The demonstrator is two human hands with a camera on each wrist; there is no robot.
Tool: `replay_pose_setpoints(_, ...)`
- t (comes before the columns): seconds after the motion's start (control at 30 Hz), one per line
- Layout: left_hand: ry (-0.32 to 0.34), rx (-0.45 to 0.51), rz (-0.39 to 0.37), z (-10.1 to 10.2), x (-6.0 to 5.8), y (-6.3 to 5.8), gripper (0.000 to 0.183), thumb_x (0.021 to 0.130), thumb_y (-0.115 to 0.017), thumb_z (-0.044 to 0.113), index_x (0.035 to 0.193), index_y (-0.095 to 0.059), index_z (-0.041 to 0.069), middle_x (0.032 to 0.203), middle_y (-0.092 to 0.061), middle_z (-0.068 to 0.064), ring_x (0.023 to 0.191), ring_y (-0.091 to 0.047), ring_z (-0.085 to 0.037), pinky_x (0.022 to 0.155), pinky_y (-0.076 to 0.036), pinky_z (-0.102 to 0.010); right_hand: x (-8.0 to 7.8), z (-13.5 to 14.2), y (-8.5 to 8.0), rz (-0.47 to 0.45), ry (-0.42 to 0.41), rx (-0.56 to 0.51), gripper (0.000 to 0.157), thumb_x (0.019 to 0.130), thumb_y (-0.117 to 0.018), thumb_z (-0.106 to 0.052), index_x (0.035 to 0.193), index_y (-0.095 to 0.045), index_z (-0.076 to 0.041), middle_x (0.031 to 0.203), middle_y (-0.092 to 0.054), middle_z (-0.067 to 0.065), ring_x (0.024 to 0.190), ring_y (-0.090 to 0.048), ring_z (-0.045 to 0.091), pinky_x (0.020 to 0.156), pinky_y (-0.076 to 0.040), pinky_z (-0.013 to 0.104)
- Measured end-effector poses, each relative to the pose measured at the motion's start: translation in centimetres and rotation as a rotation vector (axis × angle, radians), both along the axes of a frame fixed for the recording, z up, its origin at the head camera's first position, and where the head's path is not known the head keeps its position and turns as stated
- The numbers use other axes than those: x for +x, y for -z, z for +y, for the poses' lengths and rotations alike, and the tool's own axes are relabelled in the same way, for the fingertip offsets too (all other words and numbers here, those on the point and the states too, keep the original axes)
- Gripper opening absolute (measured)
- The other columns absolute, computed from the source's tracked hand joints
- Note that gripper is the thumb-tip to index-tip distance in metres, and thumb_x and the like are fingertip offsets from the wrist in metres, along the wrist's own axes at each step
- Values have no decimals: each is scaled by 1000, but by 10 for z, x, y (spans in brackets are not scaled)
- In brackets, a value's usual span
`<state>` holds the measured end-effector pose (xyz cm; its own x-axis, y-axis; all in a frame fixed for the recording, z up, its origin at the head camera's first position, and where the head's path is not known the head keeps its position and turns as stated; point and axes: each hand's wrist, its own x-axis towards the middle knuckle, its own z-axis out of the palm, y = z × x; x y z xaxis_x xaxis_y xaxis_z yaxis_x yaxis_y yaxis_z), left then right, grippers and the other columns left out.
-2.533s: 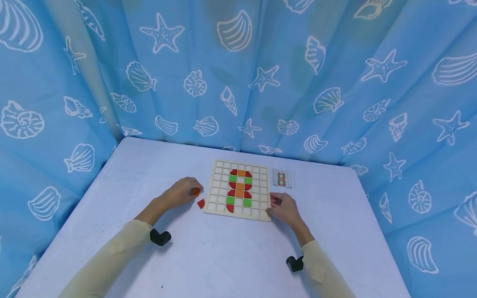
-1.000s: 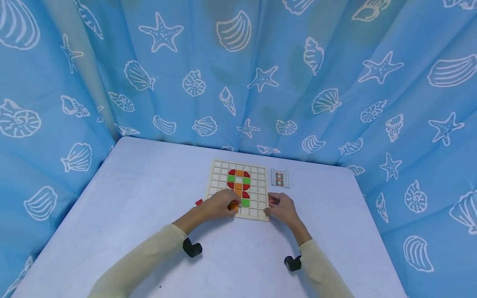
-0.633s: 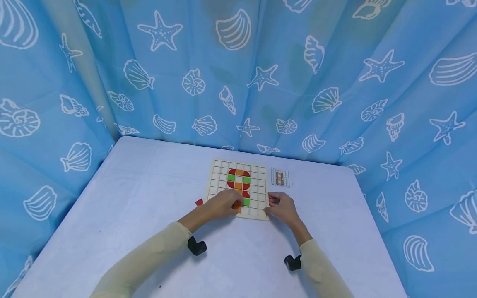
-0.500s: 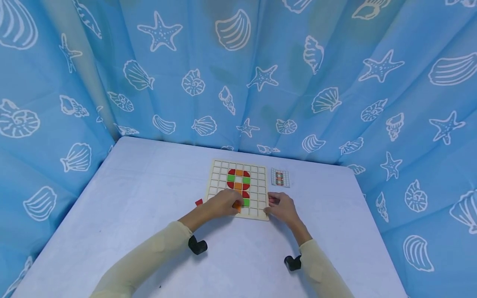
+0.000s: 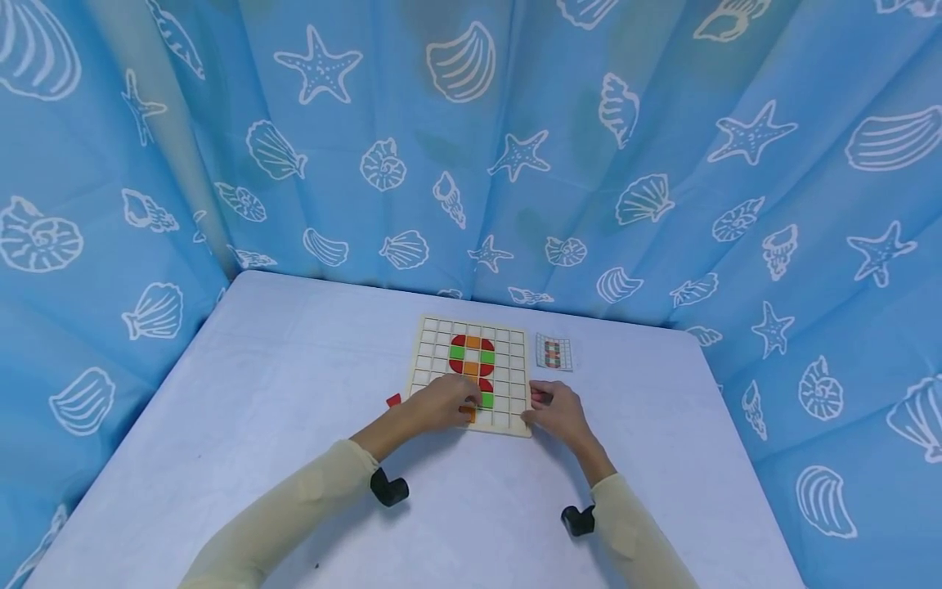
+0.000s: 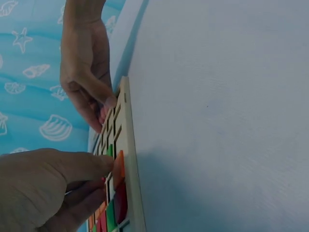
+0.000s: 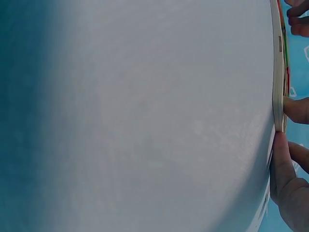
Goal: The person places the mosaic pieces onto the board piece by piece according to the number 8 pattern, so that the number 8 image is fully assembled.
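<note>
In the head view my left hand (image 5: 440,402) is over the lower part of a wooden grid board (image 5: 510,409). It pinches an orange square tile (image 6: 119,168), which stands tilted at the front row in the left wrist view. Red, green and orange tiles lie in the board's squares, such as a green tile (image 5: 487,400); several others are hidden under the hand. My right hand (image 5: 559,409) grips the board's right edge, thumb near the front corner. A loose red tile (image 5: 394,400) lies left of the board, beside my left wrist.
A small printed pattern card (image 5: 553,352) lies right of the board, showing a like figure on a grid. White cloth covers the table (image 5: 478,515). A blue curtain (image 5: 441,164) with white shells hangs behind and at both sides.
My left hand came from left of the board with the orange tile to the front rows. In the last half second that tile tipped lower. My right hand stayed on the edge.
</note>
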<state>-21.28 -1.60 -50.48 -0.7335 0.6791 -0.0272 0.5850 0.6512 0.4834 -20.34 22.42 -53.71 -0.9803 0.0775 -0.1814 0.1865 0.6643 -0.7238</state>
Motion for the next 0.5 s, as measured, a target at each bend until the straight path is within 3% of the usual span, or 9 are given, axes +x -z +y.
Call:
replay_pose_setpoints(0.3, 6, 27, 31, 2, -2, 4, 15, 82, -79, 13, 97, -77, 13, 91, -69, 5, 81, -57, -10, 76, -50, -18, 1, 0, -1, 14, -8, -6, 60, 75, -79, -10, 132, -59, -4, 112, -58, 9, 103, -54, 24, 92, -48, 39)
replay_pose_setpoints(0.5, 36, -5, 77, 4, 0, 4, 9, 85, -77, 17, 94, -78, 15, 86, -69, 6, 78, -57, -8, 75, -49, -16, 1, 0, -1, 8, -9, -10, 60, 75, -79, -11, 131, -59, -4, 111, -57, 9, 102, -54, 24, 92, -49, 39)
